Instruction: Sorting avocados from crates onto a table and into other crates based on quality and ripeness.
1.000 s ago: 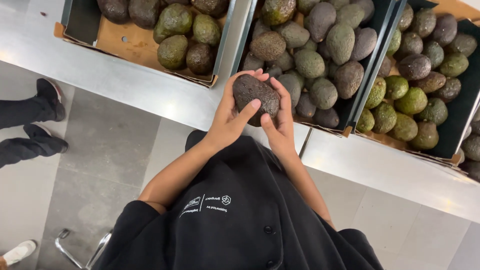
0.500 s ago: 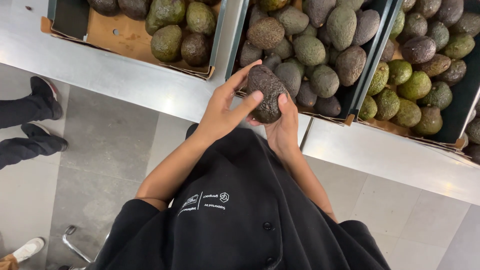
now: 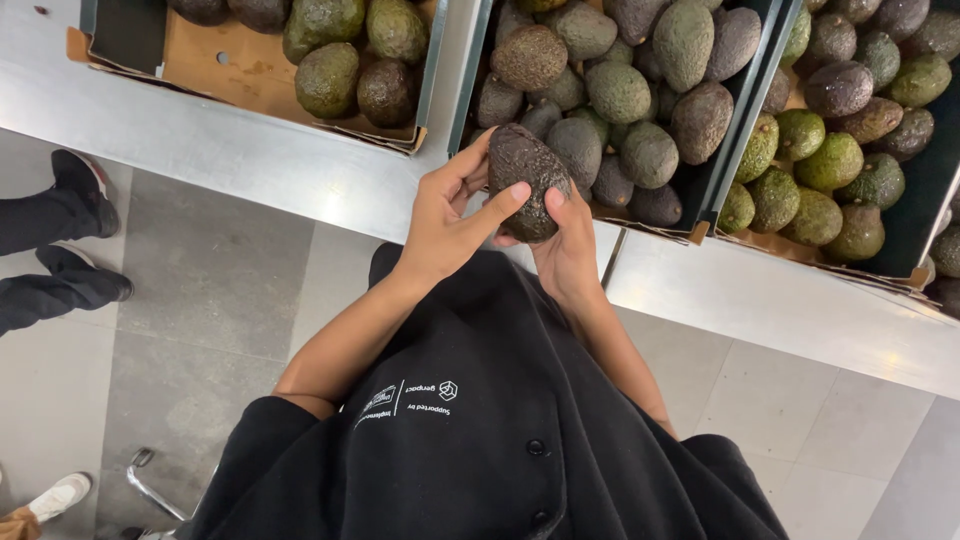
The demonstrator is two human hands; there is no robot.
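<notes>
Closest to the camera is the person's own black buttoned garment (image 3: 480, 450), with both bare forearms reaching forward from it. The left hand (image 3: 445, 215) and the right hand (image 3: 565, 245) meet around a single dark avocado (image 3: 525, 180), which is held in the air just above the near edge of the steel table (image 3: 250, 160). The left hand wraps the fruit from its left side, the thumb up along the top and one finger laid across the front with its tip pressed on the rough skin; the right hand cups it from below and behind, a fingertip showing against the lower right of the skin. Both hands are curled closed on the avocado, neither one spread flat. Just beyond it sits the middle crate (image 3: 735, 150), piled with dark and green avocados. To the left is a cardboard-lined crate (image 3: 250, 70) holding only a few fruits, and to the right a third crate (image 3: 925, 200) with mostly greener ones. Off to the far left, on the grey tiled floor (image 3: 200, 300), stand another person's dark shoes (image 3: 85, 190).
</notes>
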